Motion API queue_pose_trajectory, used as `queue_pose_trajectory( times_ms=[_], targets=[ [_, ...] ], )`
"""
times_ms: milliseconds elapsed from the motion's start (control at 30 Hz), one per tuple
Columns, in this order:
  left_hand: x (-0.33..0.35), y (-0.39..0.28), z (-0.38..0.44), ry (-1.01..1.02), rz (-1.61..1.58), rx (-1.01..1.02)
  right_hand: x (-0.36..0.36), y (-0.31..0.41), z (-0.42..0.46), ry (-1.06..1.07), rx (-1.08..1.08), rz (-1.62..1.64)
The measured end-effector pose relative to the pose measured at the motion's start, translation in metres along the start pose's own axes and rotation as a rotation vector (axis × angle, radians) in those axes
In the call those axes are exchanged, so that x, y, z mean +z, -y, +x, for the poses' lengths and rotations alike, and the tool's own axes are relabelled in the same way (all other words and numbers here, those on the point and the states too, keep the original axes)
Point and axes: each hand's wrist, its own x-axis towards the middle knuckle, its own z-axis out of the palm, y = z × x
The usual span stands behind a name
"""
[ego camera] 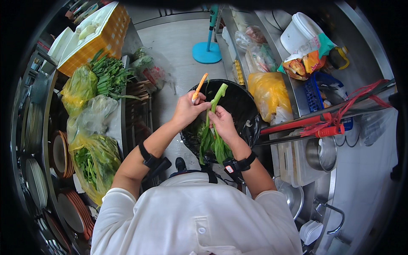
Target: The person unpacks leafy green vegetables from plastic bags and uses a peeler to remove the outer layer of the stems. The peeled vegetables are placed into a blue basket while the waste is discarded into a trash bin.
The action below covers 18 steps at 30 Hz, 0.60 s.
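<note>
My left hand (189, 108) grips a small orange-handled tool (200, 85), its handle pointing up and away from me. Its working end is hidden by my fingers, so I cannot tell its exact kind. The left thumb reaches a thick-stemmed leafy green vegetable (220, 94). My right hand (223, 121) pinches that stem between thumb and fingers; the pale cut end points away and the leaves hang toward my body. Both hands are above a round bin lined with a black plastic bag (237, 92), where some green scraps (198, 130) lie.
On the left counter lie yellow bags of greens (95, 162) and a bundle of green stalks (111, 76). Stacked plates (65, 153) fill the shelves below. Red-handled poles (296, 124) jut in from the right, near a yellow bag (269, 92). A blue round-based stand (206, 52) is on the floor ahead.
</note>
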Motion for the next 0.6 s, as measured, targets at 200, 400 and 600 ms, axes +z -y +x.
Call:
queue_pose_trajectory(
  times_ms=[200, 400, 600],
  targets=[
    [0.024, -0.012, 0.004, -0.176, 0.363, 0.321, 0.014, -0.005, -0.008, -0.074, 0.059, -0.320],
    [0.028, -0.015, 0.004, -0.166, 0.419, 0.461, -0.014, -0.030, -0.002, -0.070, -0.175, -0.428],
    [0.017, -0.015, 0.012, 0.076, 0.533, 0.433, -0.020, -0.006, -0.016, 0.019, -0.091, -0.630]
  ],
)
